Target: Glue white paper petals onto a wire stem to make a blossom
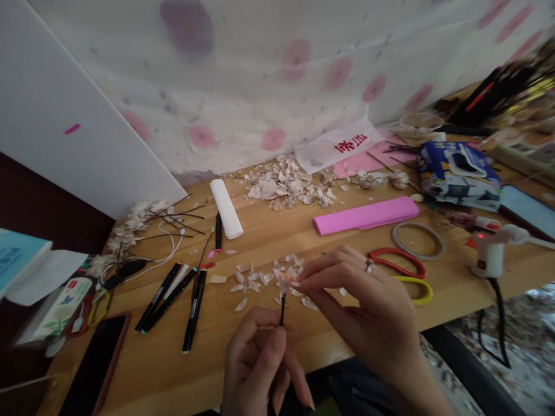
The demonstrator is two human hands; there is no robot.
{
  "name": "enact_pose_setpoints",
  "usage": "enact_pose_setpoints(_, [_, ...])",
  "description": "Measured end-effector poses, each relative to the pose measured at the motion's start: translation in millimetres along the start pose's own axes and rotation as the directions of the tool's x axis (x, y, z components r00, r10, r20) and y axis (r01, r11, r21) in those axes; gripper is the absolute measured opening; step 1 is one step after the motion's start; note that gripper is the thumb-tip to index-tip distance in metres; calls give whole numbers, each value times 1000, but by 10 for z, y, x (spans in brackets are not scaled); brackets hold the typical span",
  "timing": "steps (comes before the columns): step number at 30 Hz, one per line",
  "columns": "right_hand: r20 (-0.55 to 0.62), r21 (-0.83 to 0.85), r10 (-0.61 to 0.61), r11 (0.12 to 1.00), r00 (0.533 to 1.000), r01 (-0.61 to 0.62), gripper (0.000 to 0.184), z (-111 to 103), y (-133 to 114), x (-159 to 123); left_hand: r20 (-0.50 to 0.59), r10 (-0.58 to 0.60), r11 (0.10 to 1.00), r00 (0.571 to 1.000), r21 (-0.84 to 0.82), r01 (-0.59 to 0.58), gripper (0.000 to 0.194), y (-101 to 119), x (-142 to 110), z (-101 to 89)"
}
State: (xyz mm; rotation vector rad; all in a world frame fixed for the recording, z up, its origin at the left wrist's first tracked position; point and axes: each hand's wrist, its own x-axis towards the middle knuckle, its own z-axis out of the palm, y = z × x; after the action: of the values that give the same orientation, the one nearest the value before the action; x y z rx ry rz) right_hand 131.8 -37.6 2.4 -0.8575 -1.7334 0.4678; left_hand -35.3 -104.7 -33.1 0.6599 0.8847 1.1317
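My left hand (pixel 262 358) is closed around a thin dark stem, held upright near the table's front edge. On top of the stem sits a small pale pink flower (pixel 284 278). Thumb and fingertips of my right hand (pixel 364 294) are pinched together at the flower's right side, touching a petal there. How firmly that petal is attached to the flower cannot be made out. Loose whitish petals (pixel 241 304) lie scattered on the wooden table (pixel 160 370) just behind the flower.
A heap of dried petals (pixel 286 179) lies at the back. Around it are a white paper roll (pixel 226 209), folded pink paper (pixel 366 215), a tape roll (pixel 437 240) and red-and-yellow-handled scissors (pixel 418 289). A glue gun (pixel 488 254) stands right; markers (pixel 194 312) and a phone (pixel 95 367) lie left.
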Motion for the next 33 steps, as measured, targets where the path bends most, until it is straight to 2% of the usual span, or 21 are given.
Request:
enact_pose_setpoints(2, [-7,-19,22,1000,1000,-22,17,-8,7,-1,22,8,1000,1000,-21,-8,20,-28,31,-21])
enact_pose_setpoints(5, [-93,-59,100,993,991,-106,16,0,17,-30,21,39,997,999,-72,-38,19,-56,78,-26])
enact_pose_setpoints(8, [-125,47,227,974,966,-223,14,48,29,-81,22,71,992,997,-105,-68,20,-61,110,-19])
enact_pose_setpoints(11, [18,246,383,893,923,-376,12,126,50,-126,61,86,989,994,-125,-78,20,-72,122,-28])
enact_pose_setpoints(14, [172,439,478,745,861,-501,16,196,86,-150,126,96,987,987,-137,-78,20,-109,115,-52])
enact_pose_setpoints(18, [270,606,477,591,837,-532,23,226,140,-161,222,109,986,969,-149,-76,22,-165,88,-73])
enact_pose_setpoints(22, [309,683,431,520,848,-513,14,195,160,-162,306,120,981,944,-184,-65,20,-174,81,-73])
enact_pose_setpoints(27, [307,723,344,522,887,-453,8,125,123,-172,356,161,982,921,-148,-114,19,-163,110,-74])
enact_pose_setpoints(30, [306,724,341,523,889,-450,10,98,97,-200,377,179,983,909,-97,-154,19,-170,112,-85])
enact_pose_setpoints(33, [298,714,336,543,893,-442,10,89,80,-233,353,158,987,922,-24,-160,18,-157,82,-103])
